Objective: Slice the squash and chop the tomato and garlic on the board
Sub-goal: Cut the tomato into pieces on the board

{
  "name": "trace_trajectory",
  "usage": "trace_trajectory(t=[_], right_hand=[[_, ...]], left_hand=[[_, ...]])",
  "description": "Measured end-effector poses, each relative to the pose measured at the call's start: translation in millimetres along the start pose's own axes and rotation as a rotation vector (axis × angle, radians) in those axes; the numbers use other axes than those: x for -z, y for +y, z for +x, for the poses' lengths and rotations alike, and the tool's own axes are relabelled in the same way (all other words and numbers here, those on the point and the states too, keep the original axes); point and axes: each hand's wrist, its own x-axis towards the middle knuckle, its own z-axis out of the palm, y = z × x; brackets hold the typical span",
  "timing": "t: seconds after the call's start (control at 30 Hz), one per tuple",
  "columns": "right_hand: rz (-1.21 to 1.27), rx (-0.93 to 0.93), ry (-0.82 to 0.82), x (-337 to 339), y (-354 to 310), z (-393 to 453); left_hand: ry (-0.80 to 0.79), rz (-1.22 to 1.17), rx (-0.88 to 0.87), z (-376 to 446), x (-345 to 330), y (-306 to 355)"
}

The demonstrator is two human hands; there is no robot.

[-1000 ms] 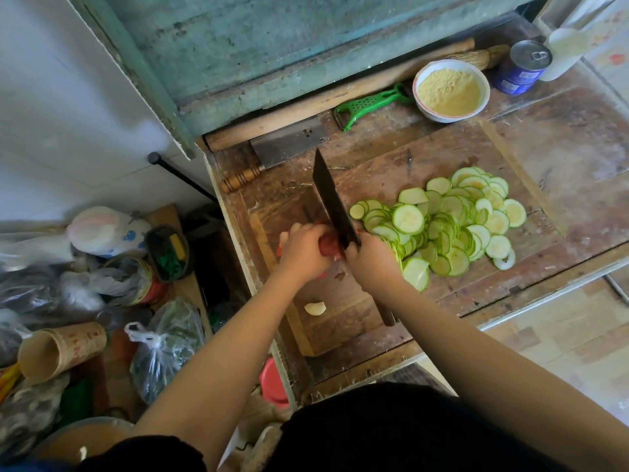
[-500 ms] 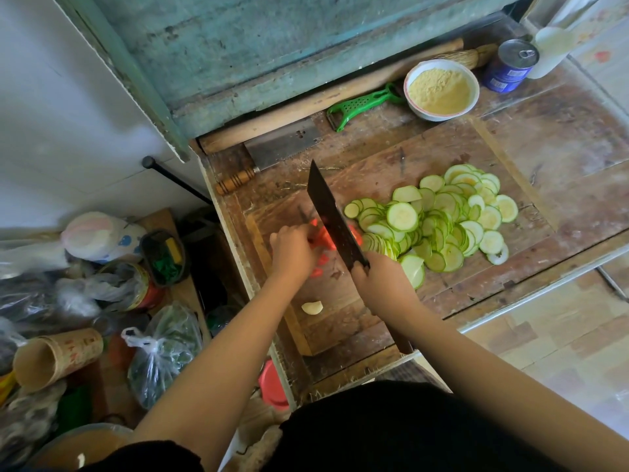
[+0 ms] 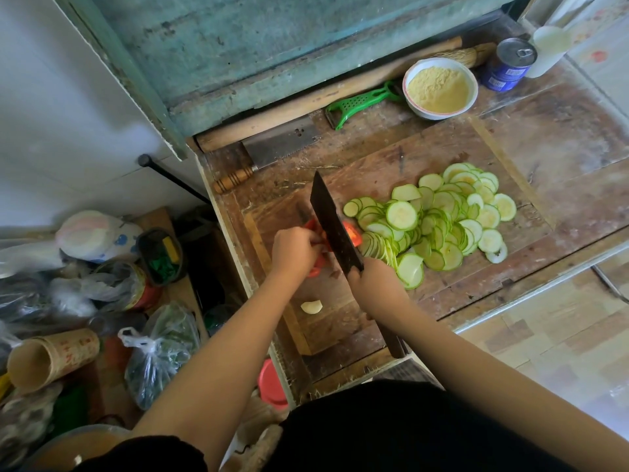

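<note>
On the wooden board (image 3: 340,321) lies a heap of thin green-rimmed squash slices (image 3: 439,219) at the right. My right hand (image 3: 372,281) grips the handle of a dark cleaver (image 3: 335,228), whose blade stands in a red tomato (image 3: 352,233). My left hand (image 3: 294,250) holds the tomato pieces left of the blade with curled fingers; red bits show beneath it. A peeled garlic clove (image 3: 311,306) lies on the board nearer me.
A second cleaver (image 3: 272,151), a rolling pin (image 3: 306,103), a green peeler (image 3: 360,105), a bowl of yellow meal (image 3: 439,88) and a blue can (image 3: 509,64) sit behind the board. Bags, jars and a paper cone (image 3: 47,359) crowd the low shelf at left.
The cleaver has come down through the tomato, and a cut red piece now lies to the right of the blade. My left hand has kept its hold on the tomato.
</note>
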Motion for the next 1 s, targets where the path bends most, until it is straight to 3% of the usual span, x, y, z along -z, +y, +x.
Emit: trace_trajectory(t=[0.2, 0.43, 0.73, 0.93, 1.0], right_hand=[[0.058, -0.017, 0.012, -6, -27, 27], [-0.084, 0.002, 0.028, -15, 1, 0], [-0.009, 0.051, 0.103, 5, 3, -14], [-0.018, 0.050, 0.143, 27, 9, -9], [0.004, 0.026, 0.152, 32, 13, -6]], left_hand=[[-0.021, 0.085, -0.030, -2, 1, -1], [0.077, 0.265, -0.093, 4, -4, 3], [0.163, 0.317, -0.092, 3, -3, 16], [0.096, 0.236, -0.151, 14, -4, 25], [-0.010, 0.242, -0.232, 19, -6, 28]])
